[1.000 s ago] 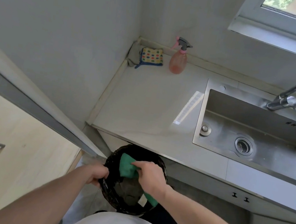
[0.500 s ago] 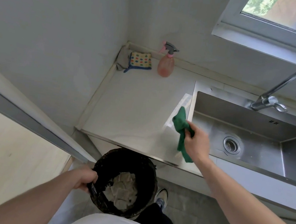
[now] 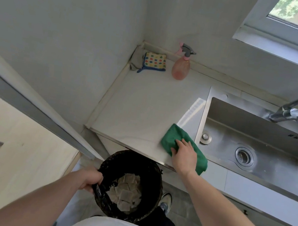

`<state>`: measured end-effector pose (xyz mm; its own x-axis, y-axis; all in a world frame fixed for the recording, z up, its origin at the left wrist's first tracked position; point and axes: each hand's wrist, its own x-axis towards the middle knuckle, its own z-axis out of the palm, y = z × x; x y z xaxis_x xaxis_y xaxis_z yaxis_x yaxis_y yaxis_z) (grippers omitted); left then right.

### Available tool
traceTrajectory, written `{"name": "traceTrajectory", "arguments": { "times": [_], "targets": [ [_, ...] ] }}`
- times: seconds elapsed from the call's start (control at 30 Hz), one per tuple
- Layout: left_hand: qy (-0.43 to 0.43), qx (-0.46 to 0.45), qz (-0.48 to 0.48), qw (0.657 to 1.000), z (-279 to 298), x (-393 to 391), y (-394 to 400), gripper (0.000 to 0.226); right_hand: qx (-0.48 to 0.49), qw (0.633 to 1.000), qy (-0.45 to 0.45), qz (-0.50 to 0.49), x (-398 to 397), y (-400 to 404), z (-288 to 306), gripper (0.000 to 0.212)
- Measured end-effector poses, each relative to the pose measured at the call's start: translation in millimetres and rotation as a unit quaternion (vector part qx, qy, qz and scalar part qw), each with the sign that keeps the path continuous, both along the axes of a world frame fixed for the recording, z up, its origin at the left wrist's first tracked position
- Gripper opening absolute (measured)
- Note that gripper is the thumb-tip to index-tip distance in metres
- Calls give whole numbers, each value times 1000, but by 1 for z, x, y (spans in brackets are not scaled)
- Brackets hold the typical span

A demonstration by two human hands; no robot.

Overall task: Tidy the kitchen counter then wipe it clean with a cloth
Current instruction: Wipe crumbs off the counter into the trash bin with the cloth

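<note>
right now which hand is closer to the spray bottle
Right. The right hand presses the green cloth on the counter, in front of the spray bottle. The left hand is lower and farther off, holding the bin rim below the counter edge.

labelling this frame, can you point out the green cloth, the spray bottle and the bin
green cloth (image 3: 174, 136), head view, on its bare left part beside the fingers
spray bottle (image 3: 180, 69), head view, middle of the pink body
bin (image 3: 156, 172), head view, on its black rim, right side
</note>
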<state>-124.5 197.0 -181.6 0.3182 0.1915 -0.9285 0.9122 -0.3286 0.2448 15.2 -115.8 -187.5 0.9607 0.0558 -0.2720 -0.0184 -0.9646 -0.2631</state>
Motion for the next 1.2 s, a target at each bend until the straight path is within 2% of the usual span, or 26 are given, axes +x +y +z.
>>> {"name": "traceTrajectory", "arguments": {
  "times": [0.2,0.33,0.43,0.53,0.7,0.93,1.1,1.2],
  "targets": [
    [4,-14,-7,1000,-3,-2,3,27,47,996,-9,76,-28,17,11,35],
    [9,-17,-2,1000,-1,-4,8,28,117,991,-61,-15,-13,8,36,33],
    [13,-19,5,1000,-2,-7,12,34,189,972,-101,-100,16,-8,59,24],
    [15,-15,14,1000,3,-6,9,30,213,954,-142,-154,60,-26,74,26],
    [14,4,36,999,0,-4,4,21,160,962,-149,-166,137,-42,80,35],
    [32,18,52,998,-10,-4,0,18,71,990,-56,-107,203,-28,42,40],
    [44,-6,73,996,-25,-9,3,41,30,995,-13,-94,216,-2,16,31],
    [43,-11,93,995,-24,-11,1,40,19,999,-11,-47,216,20,6,22]
  ]
}}
